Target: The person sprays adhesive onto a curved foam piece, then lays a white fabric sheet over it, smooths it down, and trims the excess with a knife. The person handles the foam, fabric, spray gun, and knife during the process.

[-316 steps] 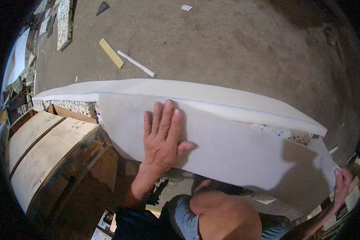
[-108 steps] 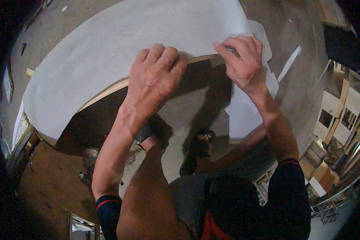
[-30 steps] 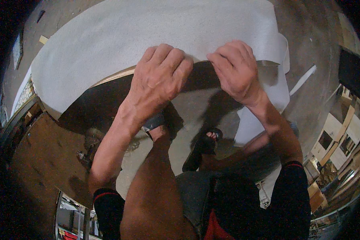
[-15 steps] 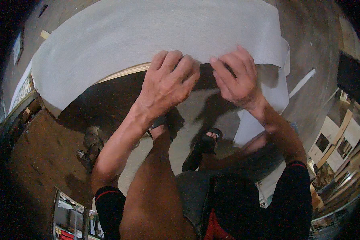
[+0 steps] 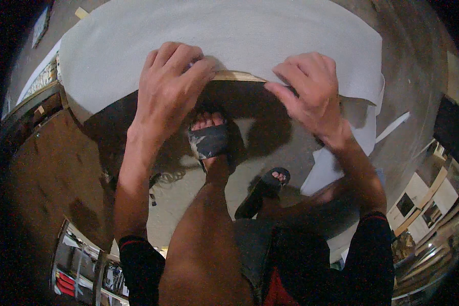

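Note:
A wide sheet of light grey fabric [image 5: 229, 30] lies over a curved piece with a pale wooden edge [image 5: 239, 76] and a dark hollow below. At the left part of this edge, my left hand [image 5: 168, 84] is closed on the fabric, knuckles up; its fingertips are mostly hidden. A small glint shows between its fingers, too small to name. To the right, my right hand [image 5: 311, 89] curls its fingers over the fabric edge, with the thumb along the wood. Between the two hands a strip of bare wood shows.
My sandalled feet [image 5: 209, 140] stand on the floor below the curved piece. A loose fabric flap [image 5: 324, 168] hangs at the right. A brown panel [image 5: 61, 168] is at the left. Wooden pieces [image 5: 418, 204] lie at the far right, and a white strip [image 5: 392, 126] on the floor.
My hands have moved apart along the edge, the left one going left and up. The right hand's fingers have curled in. More bare wood shows between them, and my view has shifted slightly.

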`<move>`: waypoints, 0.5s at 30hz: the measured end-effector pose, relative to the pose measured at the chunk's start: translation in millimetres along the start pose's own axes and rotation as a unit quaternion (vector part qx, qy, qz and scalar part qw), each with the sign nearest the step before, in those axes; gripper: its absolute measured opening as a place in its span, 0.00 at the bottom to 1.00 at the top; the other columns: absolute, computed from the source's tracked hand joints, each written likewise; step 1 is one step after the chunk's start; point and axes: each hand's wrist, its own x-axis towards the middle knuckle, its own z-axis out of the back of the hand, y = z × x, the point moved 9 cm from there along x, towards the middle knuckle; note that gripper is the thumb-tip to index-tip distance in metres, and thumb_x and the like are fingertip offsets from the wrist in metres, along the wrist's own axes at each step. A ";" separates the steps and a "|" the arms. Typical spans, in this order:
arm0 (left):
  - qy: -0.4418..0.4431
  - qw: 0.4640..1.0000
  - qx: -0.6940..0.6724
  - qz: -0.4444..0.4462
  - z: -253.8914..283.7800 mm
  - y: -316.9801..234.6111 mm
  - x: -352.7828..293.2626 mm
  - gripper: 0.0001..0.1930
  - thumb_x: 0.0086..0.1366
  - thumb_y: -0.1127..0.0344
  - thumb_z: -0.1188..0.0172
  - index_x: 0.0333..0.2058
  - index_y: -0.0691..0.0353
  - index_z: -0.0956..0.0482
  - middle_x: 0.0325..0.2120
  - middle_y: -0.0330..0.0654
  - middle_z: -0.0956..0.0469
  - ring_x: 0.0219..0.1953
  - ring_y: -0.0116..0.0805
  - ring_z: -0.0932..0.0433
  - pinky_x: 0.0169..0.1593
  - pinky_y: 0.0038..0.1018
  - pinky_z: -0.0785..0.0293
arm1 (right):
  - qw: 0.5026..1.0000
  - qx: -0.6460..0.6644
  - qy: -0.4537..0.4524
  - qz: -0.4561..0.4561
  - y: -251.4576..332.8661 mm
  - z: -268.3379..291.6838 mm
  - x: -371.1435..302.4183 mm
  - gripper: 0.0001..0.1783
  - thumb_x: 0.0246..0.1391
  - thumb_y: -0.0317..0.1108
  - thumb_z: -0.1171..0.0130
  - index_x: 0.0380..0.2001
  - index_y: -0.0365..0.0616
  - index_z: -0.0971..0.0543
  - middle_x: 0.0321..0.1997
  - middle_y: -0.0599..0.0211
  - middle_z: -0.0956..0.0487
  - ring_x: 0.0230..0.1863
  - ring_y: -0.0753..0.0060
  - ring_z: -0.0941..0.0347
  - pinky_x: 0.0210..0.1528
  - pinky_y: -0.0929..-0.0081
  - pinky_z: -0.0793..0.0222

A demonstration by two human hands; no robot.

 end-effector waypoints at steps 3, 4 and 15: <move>0.020 0.999 0.016 -0.036 -2.7 -1.9 2.4 0.12 0.50 0.67 0.36 0.37 0.54 0.20 0.37 0.36 0.24 0.45 0.40 0.24 0.50 0.37 0.28 | 1.000 0.017 0.023 0.013 -1.5 -2.9 9.4 0.13 0.44 0.35 0.29 0.35 0.51 0.20 0.36 0.70 0.24 0.40 0.60 0.27 0.43 0.60 0.36; 0.025 0.998 0.025 -0.046 -6.7 -3.9 1.8 0.13 0.50 0.66 0.37 0.37 0.54 0.20 0.38 0.36 0.24 0.45 0.39 0.24 0.50 0.37 0.28 | 0.999 0.014 0.026 0.018 -0.4 -3.5 9.7 0.13 0.44 0.34 0.29 0.34 0.51 0.20 0.35 0.70 0.24 0.40 0.60 0.27 0.43 0.60 0.36; -0.026 0.998 -0.017 -0.055 -12.2 -24.0 10.4 0.14 0.51 0.65 0.39 0.39 0.53 0.21 0.36 0.35 0.25 0.45 0.38 0.24 0.49 0.35 0.28 | 0.997 0.040 -0.069 0.012 0.4 -1.0 -1.8 0.11 0.46 0.28 0.32 0.33 0.48 0.23 0.35 0.68 0.22 0.38 0.58 0.26 0.46 0.59 0.34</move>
